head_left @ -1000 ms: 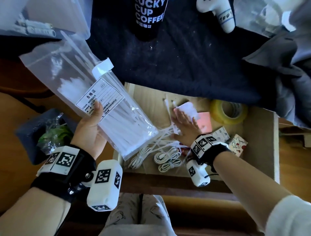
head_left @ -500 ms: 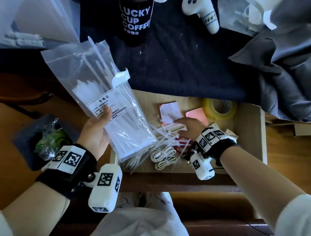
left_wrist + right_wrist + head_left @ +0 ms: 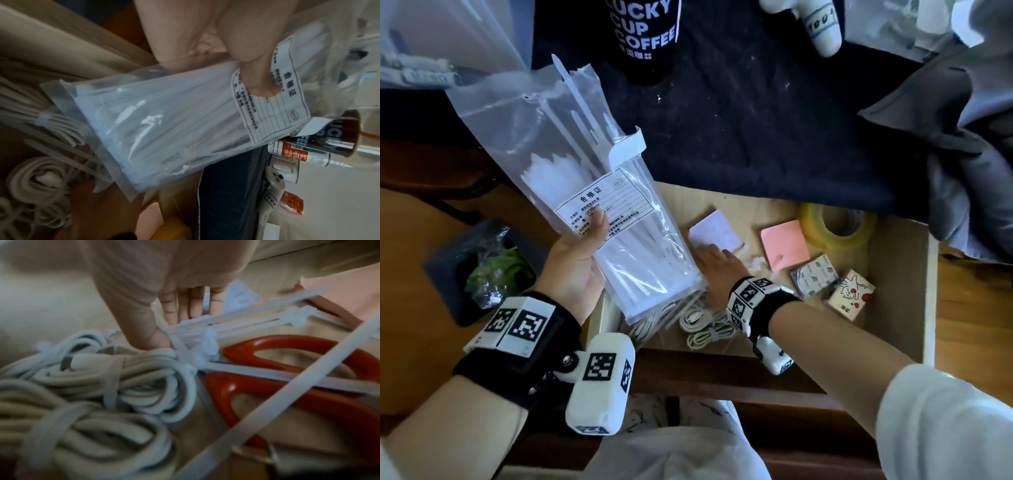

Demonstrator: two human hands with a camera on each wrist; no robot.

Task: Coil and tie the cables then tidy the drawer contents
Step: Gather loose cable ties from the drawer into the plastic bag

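An open wooden drawer (image 3: pixel 893 308) sits below a table edge draped in dark cloth (image 3: pixel 756 120). Over the drawer's left edge the left hand (image 3: pixel 575 270) holds up a clear plastic bag of white zip ties (image 3: pixel 599 192). Its long axis runs on a slant: the open mouth points up and toward the far left, the sealed bottom points down into the drawer's near left corner. The thumb presses on the bag's printed label (image 3: pixel 287 100) and the other fingers lie behind the bag, hidden, so the bag is pinched between them.

The right hand (image 3: pixel 717 270) reaches into the drawer's middle, palm down, fingers straight and close together, tips on loose zip ties (image 3: pixel 267 311) that lie fanned across the drawer floor. Whether the thumb pinches any of them cannot be told. Red-handled scissors (image 3: pixel 287 386) lie under some of those ties, just beside the hand.

Coiled white cables (image 3: pixel 705 329), each bound with a tie, lie at the drawer's near edge, just below the bag's bottom end.

Toward the far right corner stands a roll of yellowish tape (image 3: pixel 835 222). Next to it lies a pink sticky-note pad (image 3: pixel 784 243), and a white note pad (image 3: pixel 715 229) lies just beyond the right fingertips. Two small printed boxes (image 3: pixel 832 284) lie tilted near the drawer's right side.
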